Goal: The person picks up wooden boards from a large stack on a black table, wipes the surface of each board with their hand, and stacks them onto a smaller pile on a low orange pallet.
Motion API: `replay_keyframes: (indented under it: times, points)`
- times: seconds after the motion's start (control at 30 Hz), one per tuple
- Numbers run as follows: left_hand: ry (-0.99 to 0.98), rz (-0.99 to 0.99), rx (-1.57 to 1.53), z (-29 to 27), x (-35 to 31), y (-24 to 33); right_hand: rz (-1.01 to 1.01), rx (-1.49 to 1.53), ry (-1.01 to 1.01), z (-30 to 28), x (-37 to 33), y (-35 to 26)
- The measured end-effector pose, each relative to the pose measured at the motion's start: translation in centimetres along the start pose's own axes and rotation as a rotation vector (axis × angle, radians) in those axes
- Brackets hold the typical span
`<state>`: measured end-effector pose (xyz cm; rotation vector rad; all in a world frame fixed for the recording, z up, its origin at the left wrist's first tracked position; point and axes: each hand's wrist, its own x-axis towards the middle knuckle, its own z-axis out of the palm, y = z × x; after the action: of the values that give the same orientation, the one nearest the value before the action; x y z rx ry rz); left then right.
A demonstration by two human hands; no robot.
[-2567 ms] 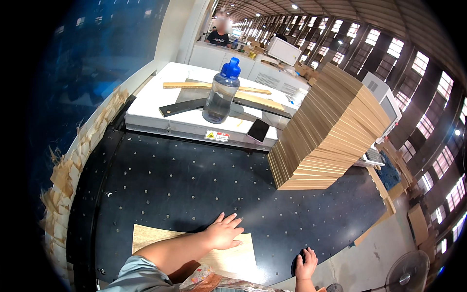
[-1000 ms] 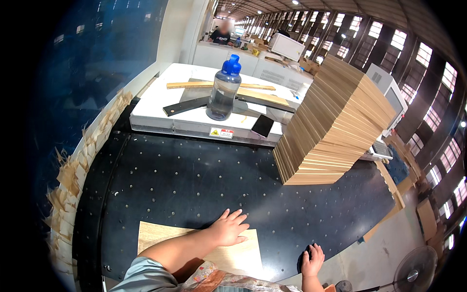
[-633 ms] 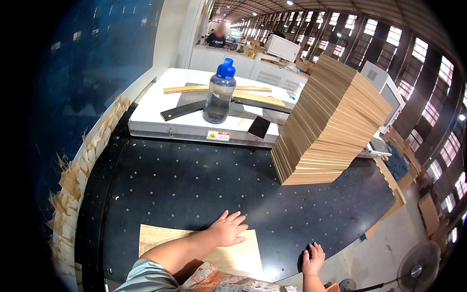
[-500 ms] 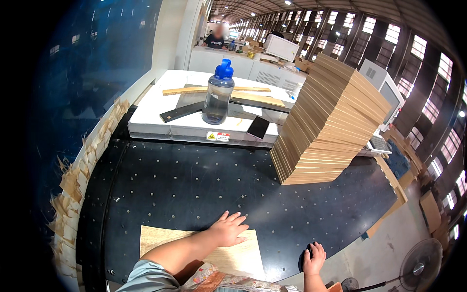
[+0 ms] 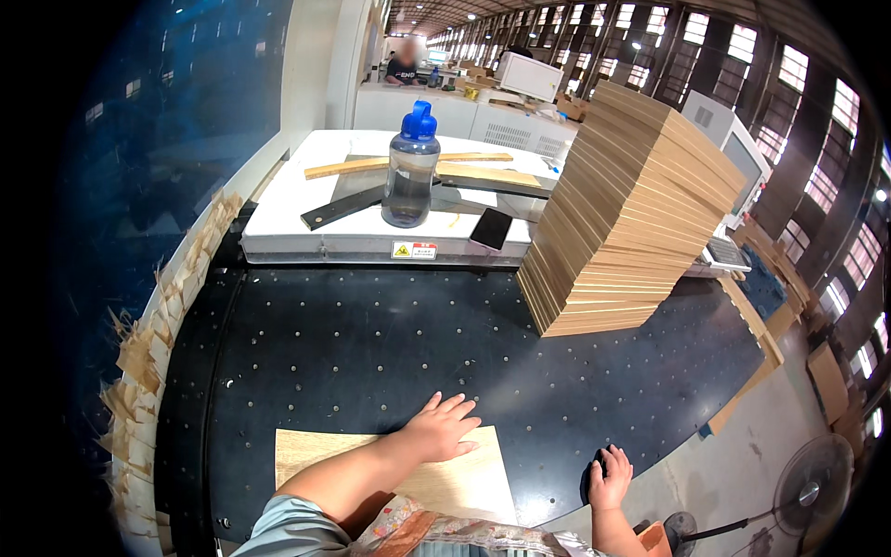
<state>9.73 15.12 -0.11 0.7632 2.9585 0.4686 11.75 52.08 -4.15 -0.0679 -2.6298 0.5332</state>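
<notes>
Extending past the wooden panel (image 5: 478,487), left fingers (image 5: 455,406) spread.

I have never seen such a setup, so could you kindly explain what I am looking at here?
No robot here: a person works bare-handed, seen by a fisheye camera on their head, which bends straight edges. The left hand lies spread across the far edge of a wood-coloured board. The right hand rests on a dark object, too covered to identify. A tall stack of boards stands on the black, dotted table; beyond, a white platform bears a bottle and a phone.
</notes>
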Motion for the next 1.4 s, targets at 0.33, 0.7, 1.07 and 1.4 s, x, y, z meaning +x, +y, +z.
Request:
replay_keyframes:
  times: [0.33, 0.7, 1.07, 1.4]
  points:
    - [-0.05, -0.023, -0.025, -0.49, 0.06, 0.07, 0.009, 0.013, -0.006, 0.11, 0.05, -0.12]
    - [-0.076, -0.032, -0.027, -0.4, 0.1, 0.13, 0.006, 0.016, -0.02, -0.12, 0.01, -0.23]
    - [-0.047, -0.019, 0.0, 0.01, 0.07, -0.07, -0.014, 0.006, -0.006, 0.1, 0.03, 0.12]
    - [-0.051, -0.013, 0.002, -0.08, 0.1, 0.01, 0.0, 0.004, -0.009, 0.06, -0.04, 0.08]
